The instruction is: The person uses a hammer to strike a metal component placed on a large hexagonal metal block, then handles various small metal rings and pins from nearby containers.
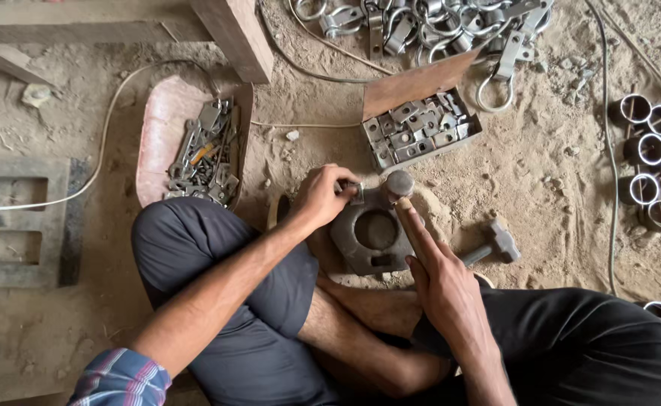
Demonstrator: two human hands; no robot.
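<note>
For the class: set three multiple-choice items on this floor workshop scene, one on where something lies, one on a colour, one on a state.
1. Where does the spare hammer lie?
A. On the sand to the right of the metal block
B. Inside the cardboard box
C. On the pink tray

2. What colour is the tray that holds loose metal parts?
A. Bright blue
B. Faded pink
C. Green

3. What is the left hand doing?
A. Resting flat on a knee
B. Pinching a small metal piece at the top of the metal block
C. Reaching into the cardboard box

Answers:
1 A: it lies on the sand beside the metal block, away from the cardboard box.
2 B: its bare surface is pale pink.
3 B: its fingers close on the small metal piece, while the right hand grips a hammer handle over the block.
</note>
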